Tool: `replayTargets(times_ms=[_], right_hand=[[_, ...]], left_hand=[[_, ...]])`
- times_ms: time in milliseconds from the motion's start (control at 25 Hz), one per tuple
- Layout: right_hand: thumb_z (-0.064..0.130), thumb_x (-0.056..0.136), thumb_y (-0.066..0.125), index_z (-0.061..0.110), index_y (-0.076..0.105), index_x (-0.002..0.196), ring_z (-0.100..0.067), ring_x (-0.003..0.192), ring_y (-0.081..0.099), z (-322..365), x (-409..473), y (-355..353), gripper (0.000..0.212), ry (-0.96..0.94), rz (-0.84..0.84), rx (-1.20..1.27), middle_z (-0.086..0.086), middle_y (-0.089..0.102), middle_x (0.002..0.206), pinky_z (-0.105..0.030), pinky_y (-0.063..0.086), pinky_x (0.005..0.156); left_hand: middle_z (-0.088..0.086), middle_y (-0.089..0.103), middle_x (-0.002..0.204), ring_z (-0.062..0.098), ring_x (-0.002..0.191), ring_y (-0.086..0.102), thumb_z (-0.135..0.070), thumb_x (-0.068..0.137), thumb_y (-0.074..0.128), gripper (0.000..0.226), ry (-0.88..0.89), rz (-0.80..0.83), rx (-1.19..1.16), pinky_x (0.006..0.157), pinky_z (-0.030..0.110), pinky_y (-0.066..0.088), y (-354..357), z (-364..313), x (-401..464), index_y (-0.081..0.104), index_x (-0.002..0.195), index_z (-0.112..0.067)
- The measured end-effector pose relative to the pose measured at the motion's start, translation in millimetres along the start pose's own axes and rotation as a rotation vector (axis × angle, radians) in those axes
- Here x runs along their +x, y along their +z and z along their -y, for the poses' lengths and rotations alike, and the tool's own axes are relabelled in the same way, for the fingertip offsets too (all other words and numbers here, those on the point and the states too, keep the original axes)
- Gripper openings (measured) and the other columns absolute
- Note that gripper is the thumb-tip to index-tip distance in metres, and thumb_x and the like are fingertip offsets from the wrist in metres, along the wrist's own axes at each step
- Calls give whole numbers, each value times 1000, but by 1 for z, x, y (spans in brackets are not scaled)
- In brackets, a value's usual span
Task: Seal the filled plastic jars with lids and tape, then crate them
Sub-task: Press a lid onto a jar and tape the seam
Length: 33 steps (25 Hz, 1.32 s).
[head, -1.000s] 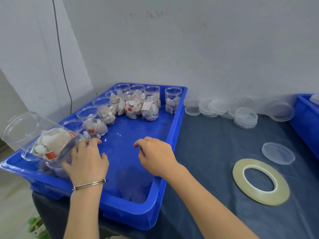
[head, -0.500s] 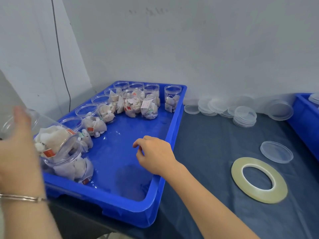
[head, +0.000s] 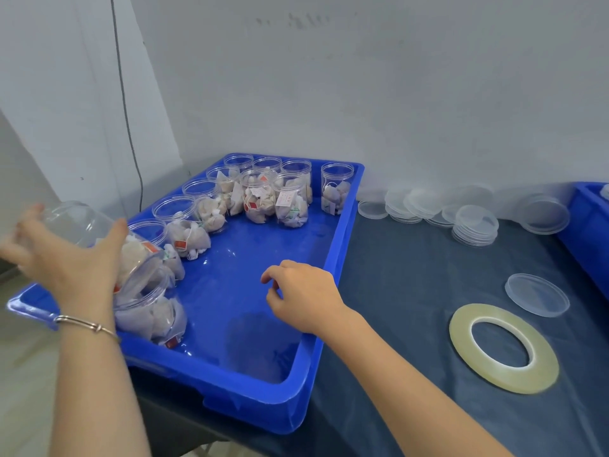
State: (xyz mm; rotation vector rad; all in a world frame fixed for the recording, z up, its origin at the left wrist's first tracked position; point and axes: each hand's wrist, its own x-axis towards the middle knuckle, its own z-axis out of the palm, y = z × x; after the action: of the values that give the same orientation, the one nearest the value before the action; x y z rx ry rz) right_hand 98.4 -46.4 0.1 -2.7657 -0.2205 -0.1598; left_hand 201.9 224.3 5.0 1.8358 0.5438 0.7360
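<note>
A blue tray (head: 351, 219) on the dark table holds several open clear jars (head: 291, 201) filled with tea bags, lined along its far and left sides. My left hand (head: 66, 262) spans a tilted jar (head: 82, 222) at the tray's near left, thumb on one side and fingers on the other. That jar leans on another filled jar (head: 148, 311) below it. My right hand (head: 303, 295) hovers over the tray's bare middle, fingers loosely curled, holding nothing. A roll of clear tape (head: 504, 380) lies flat on the table to the right, with a single lid (head: 537, 295) beside it.
Stacks of clear lids (head: 476, 225) line the wall behind the table. A second blue crate (head: 590, 232) stands at the far right edge. A black cable (head: 127, 103) runs down the wall at left. The tray's near-left corner overhangs the table.
My left hand let go of the jar's lower end, swung out to the left, and now wraps the tilted jar from its side. My right hand stayed in place.
</note>
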Motion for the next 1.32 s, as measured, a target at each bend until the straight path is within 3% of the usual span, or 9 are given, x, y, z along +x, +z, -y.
replayTargets(times_ms=[120,240,480,640,720,840,1000,1120,1320], right_hand=[[27,97,41,24,49,131,-20,96,57,2,2,0,35,-10,29,-24,3,54,120,-30,40,69],[28,97,41,26,39,138,-22,93,59,3,4,0,41,-12,34,-24,3,49,125,-32,44,69],[35,96,43,30,28,143,-20,91,60,3,2,1,50,6,-53,64,5,46,124,-37,51,73],[43,89,53,39,13,146,-8,104,54,0,-3,1,71,-2,-178,342,12,35,131,-37,53,79],[41,83,63,45,10,145,2,117,44,-2,-8,-3,81,-35,-220,639,16,29,137,-32,48,91],[33,74,75,44,6,147,3,130,36,-12,-20,-14,101,-138,-304,906,18,26,145,-28,39,104],[16,70,80,20,28,142,-15,122,53,-47,-51,-29,89,-158,-521,952,4,45,138,-27,48,93],[17,75,77,3,40,125,-22,109,62,-82,-91,-26,64,-78,-575,961,-5,60,118,-32,51,86],[4,68,81,23,45,126,-15,109,62,-128,-152,6,71,136,-466,898,6,62,117,-19,49,82]], left_hand=[[15,41,138,25,122,47,-56,56,76,89,176,-30,-70,93,22,44,16,-23,-15,42,131,-22],[17,29,138,24,121,40,-28,67,83,76,274,2,-112,72,-3,32,13,-29,-31,40,130,-18],[11,27,137,22,124,40,-21,66,84,71,293,63,-191,87,24,47,23,-47,-60,31,112,-31],[2,33,119,22,114,41,-21,59,85,70,466,64,-267,81,4,39,26,-65,-93,28,97,-36],[-9,31,112,25,112,40,-18,58,85,69,607,95,-311,87,25,47,26,-79,-114,30,94,-36],[8,34,125,29,122,37,-14,58,87,62,827,237,-419,85,45,49,32,-103,-156,42,101,-17],[14,34,135,10,132,30,-16,58,87,58,975,487,-499,104,19,33,51,-122,-227,45,98,-21],[11,33,138,-10,130,24,-11,58,88,58,965,640,-551,103,6,24,70,-110,-280,47,99,-21],[-4,24,147,-7,134,25,-12,58,88,85,686,936,-565,104,7,27,95,-57,-338,38,121,-40]])
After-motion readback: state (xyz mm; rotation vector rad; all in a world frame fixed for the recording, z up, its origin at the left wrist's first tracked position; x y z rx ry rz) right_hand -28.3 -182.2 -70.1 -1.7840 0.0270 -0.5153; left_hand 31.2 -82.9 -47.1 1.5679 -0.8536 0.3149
